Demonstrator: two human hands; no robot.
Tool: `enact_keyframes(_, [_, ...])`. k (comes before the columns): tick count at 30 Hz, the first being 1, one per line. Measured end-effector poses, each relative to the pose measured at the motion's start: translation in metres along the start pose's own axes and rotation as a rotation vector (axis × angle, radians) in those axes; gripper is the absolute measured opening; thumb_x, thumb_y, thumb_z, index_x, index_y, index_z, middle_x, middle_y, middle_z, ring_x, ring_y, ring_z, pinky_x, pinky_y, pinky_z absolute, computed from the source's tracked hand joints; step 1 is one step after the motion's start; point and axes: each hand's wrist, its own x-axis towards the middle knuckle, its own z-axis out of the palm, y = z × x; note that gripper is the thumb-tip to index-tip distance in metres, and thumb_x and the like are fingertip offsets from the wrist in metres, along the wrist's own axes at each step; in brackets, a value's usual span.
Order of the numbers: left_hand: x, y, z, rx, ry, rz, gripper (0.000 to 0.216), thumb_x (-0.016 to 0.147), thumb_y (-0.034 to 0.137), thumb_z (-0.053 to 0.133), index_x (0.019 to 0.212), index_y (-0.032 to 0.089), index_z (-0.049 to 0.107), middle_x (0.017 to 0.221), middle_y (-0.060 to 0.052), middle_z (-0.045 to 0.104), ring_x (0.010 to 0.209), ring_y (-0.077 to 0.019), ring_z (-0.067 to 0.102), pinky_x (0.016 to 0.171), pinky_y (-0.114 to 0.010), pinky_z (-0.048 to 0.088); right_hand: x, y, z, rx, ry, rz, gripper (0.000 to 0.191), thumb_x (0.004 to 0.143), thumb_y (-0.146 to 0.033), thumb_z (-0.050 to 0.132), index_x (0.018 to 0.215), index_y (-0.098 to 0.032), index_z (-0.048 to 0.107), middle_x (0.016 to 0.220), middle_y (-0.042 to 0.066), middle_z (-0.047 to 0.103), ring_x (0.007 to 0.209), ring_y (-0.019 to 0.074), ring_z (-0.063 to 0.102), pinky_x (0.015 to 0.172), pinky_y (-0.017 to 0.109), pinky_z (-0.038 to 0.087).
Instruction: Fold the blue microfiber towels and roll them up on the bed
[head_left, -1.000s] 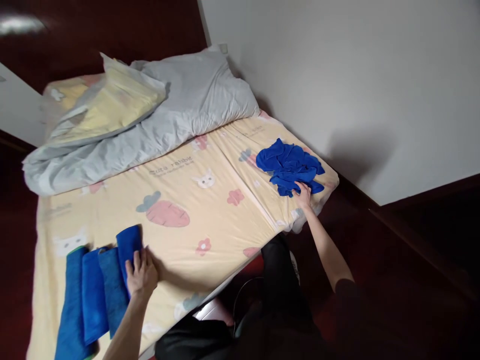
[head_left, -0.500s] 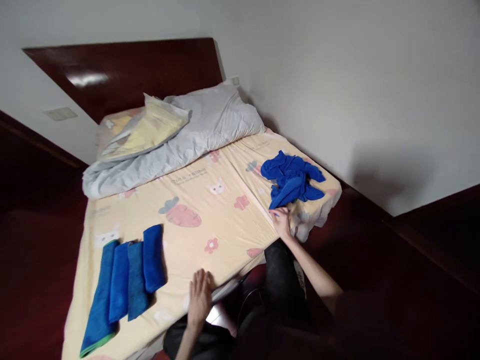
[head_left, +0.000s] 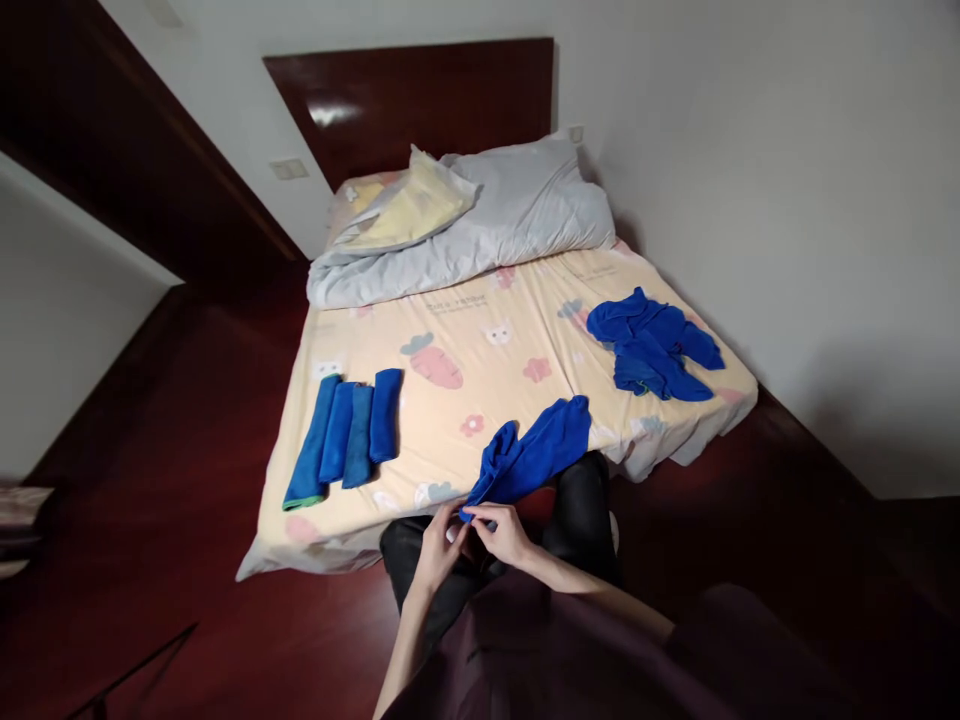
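Note:
A crumpled blue towel [head_left: 529,460] trails over the front edge of the bed, one end drawn in close to my body. My left hand [head_left: 441,548] pinches that end from the left. From the right, my right hand [head_left: 501,534] pinches it too, the two sets of fingertips nearly meeting. Further right lies a loose heap of blue towels [head_left: 652,345]. Several folded blue towels [head_left: 354,435] are lined up side by side on the left of the bed, the leftmost with a green edge.
The bed's patterned sheet [head_left: 442,400] carries carrots, flowers and rabbit faces. A grey quilt [head_left: 525,210] and a yellow pillow [head_left: 427,200] lie by the dark wooden headboard [head_left: 420,100]. A wall [head_left: 787,200] runs along the right. My knees are at the front edge.
One blue towel has come away from the heap towards me. My left hand has left the sheet and now grips it together with my right. The view has swung left.

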Motion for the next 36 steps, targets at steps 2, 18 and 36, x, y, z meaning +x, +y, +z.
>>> enact_keyframes(2, [0.005, 0.017, 0.000, -0.013, -0.060, 0.046, 0.037, 0.090, 0.034, 0.060, 0.126, 0.025, 0.066, 0.123, -0.009, 0.073, 0.117, -0.0273, 0.070, 0.107, -0.047, 0.055, 0.004, -0.004, -0.008, -0.020, 0.017, -0.007, 0.028, 0.094, -0.022, 0.060, 0.109, -0.027, 0.082, 0.106, 0.006, 0.080, 0.100, 0.0252, 0.077, 0.094, 0.041, 0.062])
enact_keyframes(18, [-0.030, 0.034, -0.016, 0.131, 0.321, 0.123, 0.043, 0.077, 0.009, 0.046, 0.109, 0.018, 0.073, 0.104, -0.010, 0.078, 0.099, -0.0243, 0.074, 0.092, -0.035, 0.059, -0.012, -0.035, -0.021, -0.426, 0.015, -0.340, 0.013, 0.100, -0.030, 0.064, 0.089, -0.022, 0.064, 0.085, 0.003, 0.069, 0.087, 0.0201, 0.066, 0.091, 0.038, 0.051])
enact_keyframes(36, [-0.062, 0.082, -0.106, 0.449, 1.103, 0.412, 0.037, 0.076, 0.000, 0.054, 0.095, 0.020, 0.079, 0.091, -0.003, 0.079, 0.080, -0.0177, 0.076, 0.079, -0.029, 0.062, -0.031, -0.003, -0.013, -0.414, -0.472, -0.042, 0.013, 0.076, -0.009, 0.069, 0.081, -0.021, 0.072, 0.079, 0.001, 0.067, 0.074, 0.0158, 0.060, 0.073, 0.026, 0.049])
